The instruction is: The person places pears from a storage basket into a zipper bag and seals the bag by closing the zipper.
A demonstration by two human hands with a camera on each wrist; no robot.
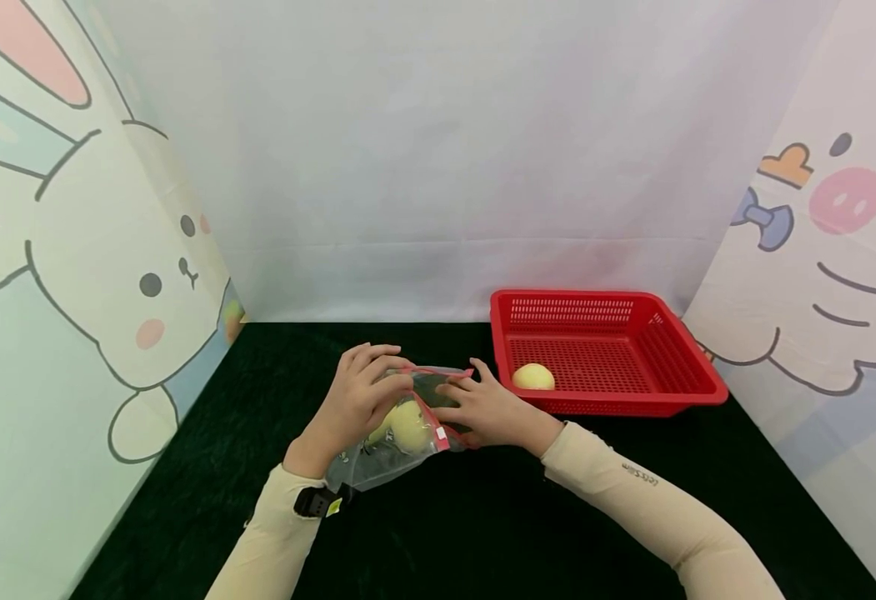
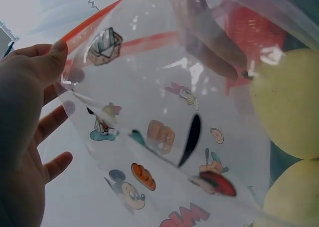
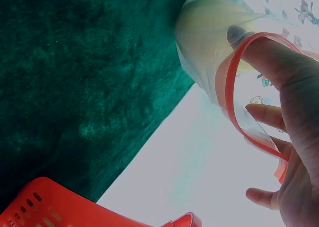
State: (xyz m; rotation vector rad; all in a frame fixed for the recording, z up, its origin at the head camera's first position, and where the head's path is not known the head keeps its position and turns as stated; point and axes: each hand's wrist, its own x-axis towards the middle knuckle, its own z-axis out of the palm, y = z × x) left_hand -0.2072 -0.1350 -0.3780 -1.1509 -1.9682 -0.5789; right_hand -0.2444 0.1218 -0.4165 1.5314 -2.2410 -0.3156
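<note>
A clear zip bag [image 1: 377, 468] with red edging and printed cartoon figures sits between both hands. Inside it lie two pale yellow round fruits, apple-like, one of them the near fruit [image 1: 411, 427]. My left hand [image 1: 358, 396] pinches the bag's red edge between thumb and forefinger, its other fingers spread behind the plastic [image 2: 144, 112]. At the mouth, my right hand [image 1: 493, 408] has its fingers spread and fairly straight, the thumb [image 3: 271, 57] reaching past the red rim [image 3: 230, 87] beside a fruit [image 3: 209, 32].
A red plastic basket [image 1: 610, 402] stands at the back right, with one more pale yellow fruit [image 1: 533, 377] in its near left corner. Dark green cloth [image 1: 438, 542] covers the table. Cartoon-printed curtains [image 1: 438, 167] close it in at the back and sides.
</note>
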